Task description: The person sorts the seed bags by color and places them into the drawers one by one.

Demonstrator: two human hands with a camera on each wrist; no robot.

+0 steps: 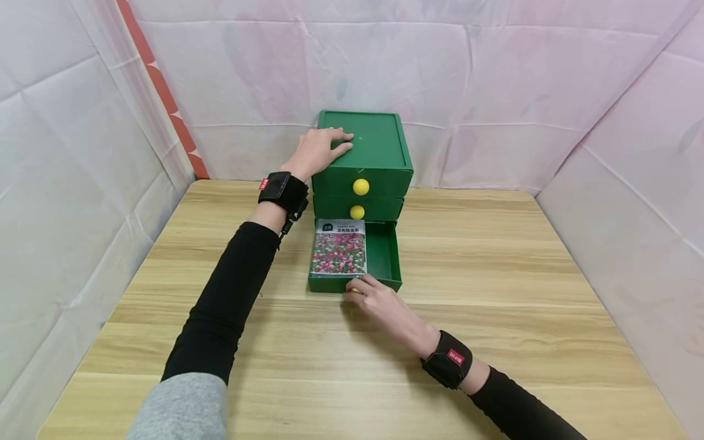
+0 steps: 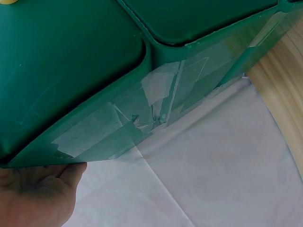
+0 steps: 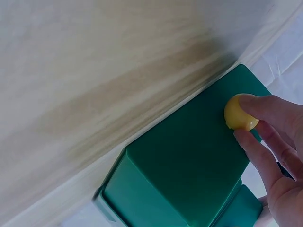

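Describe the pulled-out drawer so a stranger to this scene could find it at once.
Start at the green drawer cabinet standing at the back of the wooden table, with the left hand resting on top. The bottom drawer is the only one pulled out; the two above are closed. It alone holds a flower-printed packet, and the right hand pinches its yellow knob.

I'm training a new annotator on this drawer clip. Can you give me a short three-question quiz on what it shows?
1. True or false: the bottom drawer is pulled out.
2. What lies inside it? A) scissors B) a flower-print packet C) a cup
3. What does each hand touch?

Key:
1. True.
2. B, the packet.
3. The left hand rests on top of the green cabinet; the right hand pinches the drawer's yellow knob.
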